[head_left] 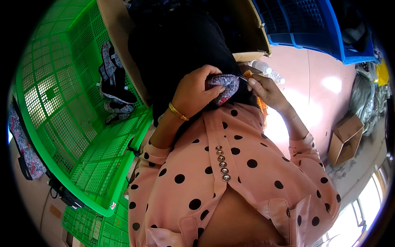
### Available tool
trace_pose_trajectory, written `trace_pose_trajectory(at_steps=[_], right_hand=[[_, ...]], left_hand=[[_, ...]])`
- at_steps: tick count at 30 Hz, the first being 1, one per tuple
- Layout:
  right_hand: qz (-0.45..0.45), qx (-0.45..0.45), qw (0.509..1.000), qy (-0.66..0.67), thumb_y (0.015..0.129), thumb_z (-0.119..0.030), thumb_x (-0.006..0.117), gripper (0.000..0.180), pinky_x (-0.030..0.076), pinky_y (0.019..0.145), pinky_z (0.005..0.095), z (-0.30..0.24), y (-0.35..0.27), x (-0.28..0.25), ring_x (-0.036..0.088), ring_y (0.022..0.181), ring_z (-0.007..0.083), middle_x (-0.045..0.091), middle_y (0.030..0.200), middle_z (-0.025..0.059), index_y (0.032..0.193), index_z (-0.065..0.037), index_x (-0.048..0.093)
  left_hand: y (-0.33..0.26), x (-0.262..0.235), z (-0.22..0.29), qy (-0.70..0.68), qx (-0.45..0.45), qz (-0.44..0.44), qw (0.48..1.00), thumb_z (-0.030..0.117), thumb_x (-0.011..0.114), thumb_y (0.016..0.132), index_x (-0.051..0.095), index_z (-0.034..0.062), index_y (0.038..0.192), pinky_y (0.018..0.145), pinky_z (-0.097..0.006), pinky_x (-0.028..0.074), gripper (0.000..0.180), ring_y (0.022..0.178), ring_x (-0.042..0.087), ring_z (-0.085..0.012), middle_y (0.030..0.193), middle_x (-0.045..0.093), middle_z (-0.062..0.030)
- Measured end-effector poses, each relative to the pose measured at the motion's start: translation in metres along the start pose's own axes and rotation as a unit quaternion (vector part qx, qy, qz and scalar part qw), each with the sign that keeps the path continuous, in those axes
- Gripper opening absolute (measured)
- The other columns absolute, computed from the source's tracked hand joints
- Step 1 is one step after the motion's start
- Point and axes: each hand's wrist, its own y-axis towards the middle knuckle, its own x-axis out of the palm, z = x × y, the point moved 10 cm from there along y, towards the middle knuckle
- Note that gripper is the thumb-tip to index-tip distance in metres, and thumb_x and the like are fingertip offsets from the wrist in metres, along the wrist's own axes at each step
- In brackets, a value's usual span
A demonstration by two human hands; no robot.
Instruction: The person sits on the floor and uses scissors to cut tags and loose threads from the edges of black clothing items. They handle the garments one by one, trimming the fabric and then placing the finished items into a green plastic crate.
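A floral fabric piece (229,85) in blue-grey and red is held over my lap by my left hand (195,89), its thumb pressed on the cloth and its fingers behind. At the right edge of the cloth, my right hand (268,91) is closed on a small tool (247,74) with an orange-yellow handle. Its thin metal tip points at the fabric; the exact kind of tool is too small to make out. Dark cloth (177,41) covers my legs beneath both hands.
On my left stands a green plastic crate (88,154) holding several floral and black pieces (110,78). A cardboard box (252,55) lies ahead, with a blue crate (304,45) at far right. Clear plastic bottles (267,70) and a small carton (346,138) are on the floor.
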Motion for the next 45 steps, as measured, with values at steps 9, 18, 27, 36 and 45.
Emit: trace_pose_trajectory(at_steps=[9,18,27,36,45], right_hand=[[-0.018,-0.054,0.997,-0.047,0.100,-0.043,0.047,0.049,0.041,0.059,0.0273,-0.021,0.020,0.009,0.046,0.062,0.0115,0.048,0.067,0.0042,0.080,0.000,0.059],[0.070,-0.095,0.989,-0.084,0.097,-0.045,0.051,0.044,0.044,0.058,0.0256,-0.035,0.015,-0.010,0.052,0.058,0.0160,0.053,0.063,0.0083,0.089,-0.002,0.059],[-0.021,-0.097,0.992,-0.075,0.089,-0.030,0.069,0.032,0.047,0.061,0.0266,-0.049,0.025,0.025,0.060,0.066,0.0133,0.062,0.075,0.0103,0.099,-0.001,0.061],[0.042,-0.112,0.990,-0.074,0.091,-0.033,0.065,0.033,0.049,0.063,0.0285,-0.040,0.029,0.020,0.063,0.067,0.0165,0.064,0.077,0.0084,0.097,-0.001,0.061],[-0.001,-0.122,0.910,-0.397,0.088,-0.054,0.056,0.049,0.049,0.055,0.0323,-0.085,0.026,0.019,0.063,0.055,0.0257,0.063,0.063,0.0112,0.088,-0.005,0.064]], left_hand=[[-0.008,-0.001,0.006,-0.004,0.006,-0.003,1.000,0.011,0.075,0.076,0.059,0.0001,0.112,0.085,-0.029,0.051,0.042,0.093,0.066,-0.0202,0.102,0.068,-0.0137],[-0.026,-0.013,-0.007,-0.038,-0.011,-0.020,0.999,0.009,0.076,0.075,0.057,-0.0008,0.116,0.090,-0.029,0.049,0.046,0.100,0.065,-0.0209,0.108,0.066,-0.0151],[-0.032,-0.016,0.009,0.002,0.084,0.055,0.995,0.002,0.072,0.079,0.063,0.0010,0.113,0.082,-0.027,0.053,0.035,0.093,0.069,-0.0204,0.107,0.068,-0.0141],[-0.033,-0.020,0.011,0.101,0.147,0.164,0.970,0.003,0.069,0.083,0.069,0.0011,0.094,0.066,-0.025,0.054,0.012,0.077,0.071,-0.0220,0.089,0.071,-0.0120],[-0.026,-0.031,-0.013,-0.056,0.063,0.184,0.979,0.005,0.065,0.089,0.065,-0.0014,0.093,0.068,-0.023,0.051,0.007,0.075,0.066,-0.0102,0.097,0.071,-0.0105]])
